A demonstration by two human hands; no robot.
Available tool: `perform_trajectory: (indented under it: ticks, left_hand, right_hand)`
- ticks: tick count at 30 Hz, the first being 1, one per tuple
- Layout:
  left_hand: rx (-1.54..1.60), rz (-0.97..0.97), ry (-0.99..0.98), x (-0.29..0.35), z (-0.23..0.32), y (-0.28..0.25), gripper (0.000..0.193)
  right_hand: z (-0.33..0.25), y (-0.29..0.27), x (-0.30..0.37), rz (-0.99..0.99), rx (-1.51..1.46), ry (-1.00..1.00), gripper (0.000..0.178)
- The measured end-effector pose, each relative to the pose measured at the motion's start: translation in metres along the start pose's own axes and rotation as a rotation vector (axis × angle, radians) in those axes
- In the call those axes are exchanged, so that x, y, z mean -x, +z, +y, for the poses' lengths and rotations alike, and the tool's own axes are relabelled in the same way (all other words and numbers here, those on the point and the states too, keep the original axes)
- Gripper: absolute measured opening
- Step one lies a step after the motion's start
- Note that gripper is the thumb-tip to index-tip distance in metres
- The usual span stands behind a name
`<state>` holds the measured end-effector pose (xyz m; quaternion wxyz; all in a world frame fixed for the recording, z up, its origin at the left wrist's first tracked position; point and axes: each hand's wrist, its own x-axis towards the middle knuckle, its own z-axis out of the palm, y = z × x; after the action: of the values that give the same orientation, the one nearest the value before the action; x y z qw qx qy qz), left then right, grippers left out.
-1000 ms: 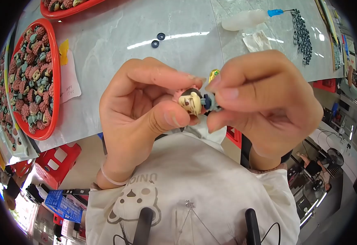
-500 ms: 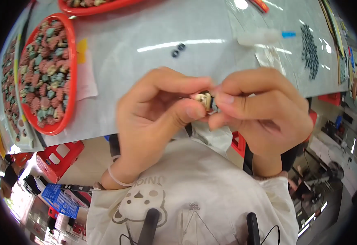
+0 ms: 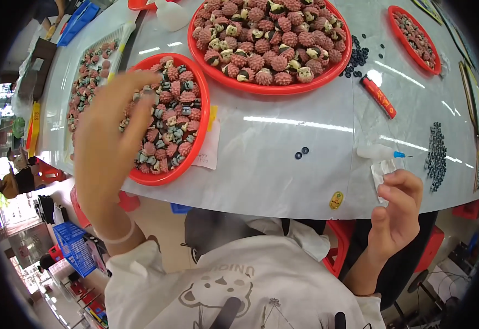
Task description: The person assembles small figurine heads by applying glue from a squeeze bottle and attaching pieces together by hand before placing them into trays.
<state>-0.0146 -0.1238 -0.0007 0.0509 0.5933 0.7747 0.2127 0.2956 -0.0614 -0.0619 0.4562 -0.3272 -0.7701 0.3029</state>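
Observation:
My left hand point(image 3: 108, 134), blurred by motion, is over the left side of a red plastic basket point(image 3: 206, 112). Its thumb and forefinger stretch toward the small figures inside; I make out nothing between them. Those figures point(image 3: 185, 148) are bumpy and pink, with grey-blue and cream parts. At the right, my right hand point(image 3: 397, 216) is raised near the table's front edge, palm turned inward. Its fingers curl loosely, apart from the thumb, and hold nothing visible. Just beyond those fingers lies a crumpled white wrapper point(image 3: 379, 178), beside a clear squeeze bottle point(image 3: 375, 152) with a blue needle tip.
A larger red basket point(image 3: 272, 90) heaped with pink figures stands at the back; a smaller one point(image 3: 435, 70) is far right. Two dark rings point(image 3: 302, 153), a red tube point(image 3: 378, 97), a gold oval label point(image 3: 336, 200) and many dark bits point(image 3: 435, 156) lie on the table.
My hands have separated from the small figure they held together. The left has moved left over the basket, the right rightward. The view has shifted, showing more of the table's far side.

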Motion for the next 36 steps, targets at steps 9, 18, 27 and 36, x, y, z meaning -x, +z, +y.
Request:
perform_trajectory:
  ticks: [9,18,27,36]
  left_hand:
    - [-0.181,0.062,0.576,-0.103,0.018,0.059,0.014]
    - [0.810,-0.096,0.312,-0.044,0.050,0.048,0.016]
    - [1.614,-0.285,0.047,0.041,0.078,0.116,0.028]
    - [1.709,-0.320,-0.214,0.052,0.088,0.136,0.039]
  right_hand:
    - [0.005,-0.017,-0.004,0.026,0.025,0.160,0.013]
    - [0.024,0.004,-0.019,-0.063,0.097,0.305,0.020]
    - [0.012,-0.015,-0.015,-0.095,-0.447,0.487,0.043]
    - [0.008,-0.027,-0.016,-0.162,-0.246,0.288,0.049]
